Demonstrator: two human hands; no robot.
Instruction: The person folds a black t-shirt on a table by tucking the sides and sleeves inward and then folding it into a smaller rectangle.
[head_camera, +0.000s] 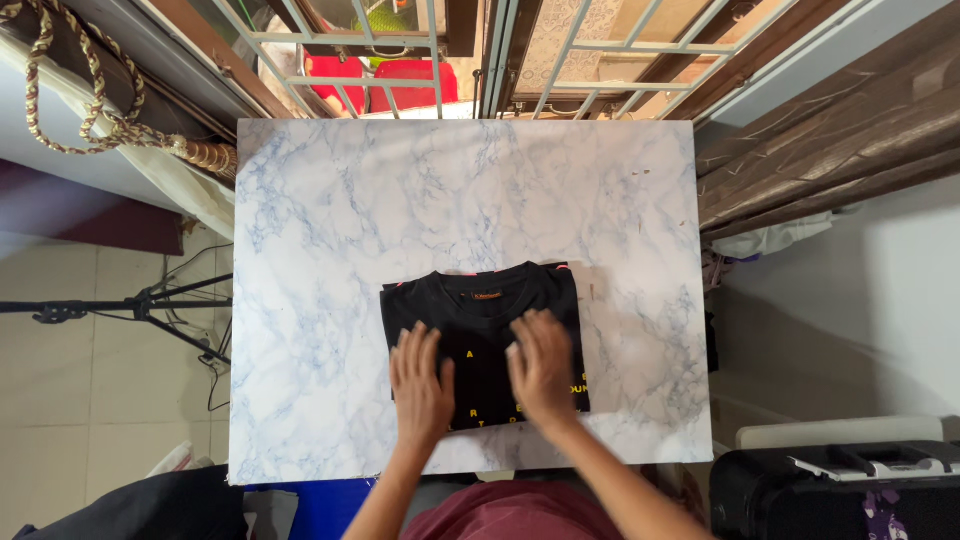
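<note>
Pressing flat a folded black T-shirt (482, 335) on the marble table (330, 220).
Left hand (420, 385) and right hand (541, 365) lie open, palms down, gripping nothing; folding looks nearly finished, only smoothing left.

so the folded black cotton t-shirt (480, 320) is solid black with small yellow print scattered on it, plus a thin pink-red edge peeking out along its top. The rectangular marble-pattern tabletop (340, 230) is white with pale blue-grey veining all over. Behind it, the metal window grille (400, 60) is off-white, with bright red showing through. The twisted rope tieback (90, 110) is tan and cream. The floor tiles (90, 400) are plain beige, and the tripod (120, 310) is black.
</note>
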